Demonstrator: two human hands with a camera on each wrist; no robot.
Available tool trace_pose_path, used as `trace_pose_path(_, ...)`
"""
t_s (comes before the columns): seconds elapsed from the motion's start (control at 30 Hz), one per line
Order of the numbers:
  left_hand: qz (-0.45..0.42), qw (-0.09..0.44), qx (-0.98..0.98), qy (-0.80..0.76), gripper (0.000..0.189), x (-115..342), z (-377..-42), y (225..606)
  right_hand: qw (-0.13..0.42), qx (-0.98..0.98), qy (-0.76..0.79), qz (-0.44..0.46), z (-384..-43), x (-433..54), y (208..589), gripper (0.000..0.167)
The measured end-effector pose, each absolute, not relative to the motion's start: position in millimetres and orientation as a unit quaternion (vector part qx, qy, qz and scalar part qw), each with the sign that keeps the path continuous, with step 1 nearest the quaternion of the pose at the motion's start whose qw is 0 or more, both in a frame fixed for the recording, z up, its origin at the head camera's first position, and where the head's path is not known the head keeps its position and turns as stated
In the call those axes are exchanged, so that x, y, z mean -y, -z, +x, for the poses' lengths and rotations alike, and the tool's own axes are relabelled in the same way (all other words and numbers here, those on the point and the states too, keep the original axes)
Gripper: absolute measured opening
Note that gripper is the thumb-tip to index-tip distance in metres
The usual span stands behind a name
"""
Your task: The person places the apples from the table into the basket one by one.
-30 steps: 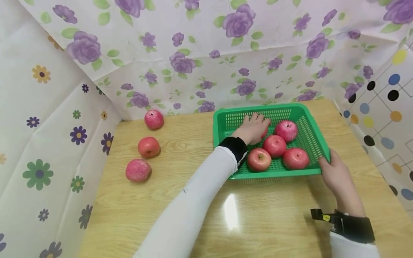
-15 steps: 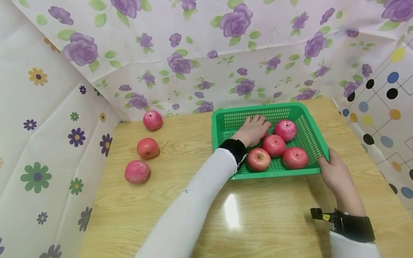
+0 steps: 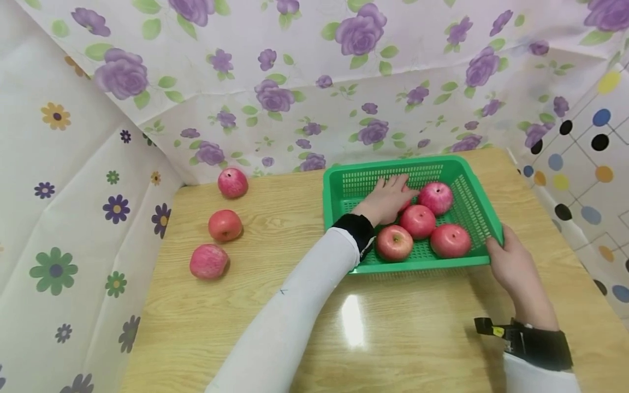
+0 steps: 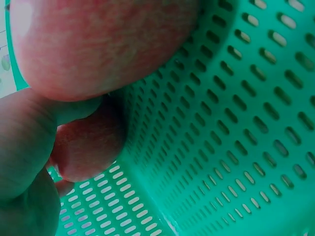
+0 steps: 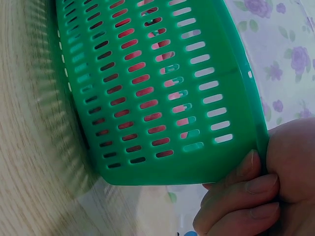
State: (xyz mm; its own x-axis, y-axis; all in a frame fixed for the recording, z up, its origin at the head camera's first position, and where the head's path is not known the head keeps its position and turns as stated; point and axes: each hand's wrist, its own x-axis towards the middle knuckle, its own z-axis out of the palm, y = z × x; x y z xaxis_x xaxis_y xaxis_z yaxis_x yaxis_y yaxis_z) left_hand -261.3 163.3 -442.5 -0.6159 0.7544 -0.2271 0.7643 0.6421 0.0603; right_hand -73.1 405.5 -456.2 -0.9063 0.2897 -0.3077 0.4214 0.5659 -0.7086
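Observation:
My left hand (image 3: 385,200) reaches into a green plastic basket (image 3: 413,266). Under its palm and fingers sits a red apple (image 3: 406,197), mostly hidden in the head view. From the left wrist view, the thumb and a fingertip lie around that apple (image 4: 91,145), while another apple (image 4: 98,44) fills the foreground. Several more apples stand beside the hand: a striped one (image 3: 435,198), a red one (image 3: 417,221), a yellowish-red one (image 3: 395,243) and one at the front right (image 3: 450,240). My right hand (image 3: 513,267) grips the basket's right front corner, with fingers curled at the rim (image 5: 266,142).
On the left of the wooden table (image 3: 275,240) lie three apples in a rough line: a far one (image 3: 232,183), a middle one (image 3: 225,225) and a near one (image 3: 209,261). Patterned sheets (image 3: 295,98) rise behind and on both sides.
My left hand has shifted slightly right and away inside the basket, still over the same apple. The right hand keeps its grip on the corner; the basket and the other apples stay put.

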Motion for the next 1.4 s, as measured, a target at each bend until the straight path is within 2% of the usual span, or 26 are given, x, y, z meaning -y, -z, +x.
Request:
trace_pose_path(0.27, 0.429, 0.122, -0.895, 0.029, 0.074, -164, -260, 444, 0.076, -0.88, 0.425, 0.199, -72, -405, 457, 0.072)
trace_pose_path(0.83, 0.41, 0.154, -0.899, -0.026, 0.105, -154, -264, 434, 0.071, -0.88, 0.426, 0.199, -73, -402, 456, 0.07)
trace_pose_path(0.97, 0.409, 0.158, -0.898, -0.033, 0.105, -150, -266, 430, 0.07, -0.88, 0.425, 0.2, -74, -402, 456, 0.071)
trace_pose_path(1.27, 0.401, 0.176, -0.895, -0.085, 0.089, -138, -266, 414, 0.072, -0.879, 0.426, 0.201, -74, -403, 457, 0.071)
trace_pose_path(1.4, 0.393, 0.186, -0.895, -0.095, 0.092, -133, -266, 406, 0.068, -0.882, 0.421, 0.199, -73, -403, 456, 0.071)
